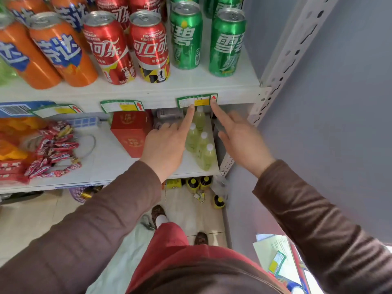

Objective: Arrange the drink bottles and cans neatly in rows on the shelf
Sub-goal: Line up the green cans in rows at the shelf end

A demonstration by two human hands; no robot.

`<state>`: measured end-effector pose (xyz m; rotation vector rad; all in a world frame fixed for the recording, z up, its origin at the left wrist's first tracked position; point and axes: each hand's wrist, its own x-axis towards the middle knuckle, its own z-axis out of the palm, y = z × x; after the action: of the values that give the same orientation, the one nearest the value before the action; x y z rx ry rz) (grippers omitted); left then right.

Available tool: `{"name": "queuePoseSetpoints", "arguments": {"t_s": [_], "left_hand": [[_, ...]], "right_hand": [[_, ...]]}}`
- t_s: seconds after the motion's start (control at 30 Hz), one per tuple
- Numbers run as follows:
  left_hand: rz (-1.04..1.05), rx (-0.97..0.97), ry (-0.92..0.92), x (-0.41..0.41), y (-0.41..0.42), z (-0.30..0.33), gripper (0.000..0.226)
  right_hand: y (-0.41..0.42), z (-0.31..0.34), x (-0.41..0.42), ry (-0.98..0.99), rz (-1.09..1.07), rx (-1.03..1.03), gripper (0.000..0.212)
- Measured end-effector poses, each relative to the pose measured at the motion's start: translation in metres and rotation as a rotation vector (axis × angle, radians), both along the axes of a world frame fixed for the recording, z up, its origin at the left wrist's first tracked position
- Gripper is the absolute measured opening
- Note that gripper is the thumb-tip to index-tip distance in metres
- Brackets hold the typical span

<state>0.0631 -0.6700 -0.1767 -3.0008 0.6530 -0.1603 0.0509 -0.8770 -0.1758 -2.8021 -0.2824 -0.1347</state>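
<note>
On the upper white shelf (191, 90) stand cans in rows: orange cans (61, 49) at left, red cola cans (150, 47) in the middle, green cans (227, 43) at right. A green price label (196, 101) is stuck on the shelf's front edge below the green cans. My left hand (167, 143) has its index finger stretched up, touching the label's lower left. My right hand (239, 136) points its index fingertip at the label's right end. Neither hand holds anything. Pale green bottles (201, 143) with white caps stand in a row on the lower shelf behind my hands.
A red carton (131, 132) stands left of the bottles. Red snack packets (53, 149) lie at the lower shelf's left. Two more price labels (122, 106) sit on the shelf edge. The perforated metal upright (282, 60) and a grey wall bound the right. Yellow-capped bottles (198, 183) stand on the floor.
</note>
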Motion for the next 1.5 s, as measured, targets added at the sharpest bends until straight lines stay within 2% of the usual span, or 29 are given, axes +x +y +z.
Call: {"name": "queuePoseSetpoints", "arguments": {"t_s": [0.33,0.57,0.87,0.97,1.07,1.17,1.23,1.33,1.5], "left_hand": [[0.033,-0.021,0.001,0.009,-0.005,-0.012,0.112],[0.045,0.022,-0.017,0.011,-0.008,-0.01,0.111],[0.051,0.013,0.009,0.009,-0.009,-0.001,0.102],[0.021,-0.023,0.036,0.006,-0.01,0.011,0.094],[-0.026,-0.169,0.054,0.007,-0.01,0.034,0.079],[-0.095,-0.33,-0.004,0.02,-0.011,0.07,0.058],[-0.174,-0.365,-0.067,0.031,-0.012,0.095,0.049],[-0.255,-0.388,-0.121,0.05,-0.011,0.132,0.045],[-0.219,-0.397,-0.092,0.093,-0.006,0.185,0.058]], "right_hand": [[0.002,-0.011,0.008,0.024,-0.041,-0.103,0.097],[0.0,-0.01,0.011,0.023,-0.051,-0.153,0.1],[-0.003,-0.006,0.011,-0.007,-0.034,-0.157,0.09],[-0.004,-0.004,0.01,-0.05,-0.008,-0.049,0.078],[-0.003,0.009,0.011,-0.198,-0.014,0.211,0.058],[0.002,0.03,0.019,-0.31,-0.089,0.453,0.048],[0.003,0.043,0.026,-0.334,-0.134,0.571,0.054],[0.004,0.053,0.037,-0.328,-0.17,0.637,0.072],[0.003,0.065,0.06,-0.199,-0.199,0.716,0.089]]}}
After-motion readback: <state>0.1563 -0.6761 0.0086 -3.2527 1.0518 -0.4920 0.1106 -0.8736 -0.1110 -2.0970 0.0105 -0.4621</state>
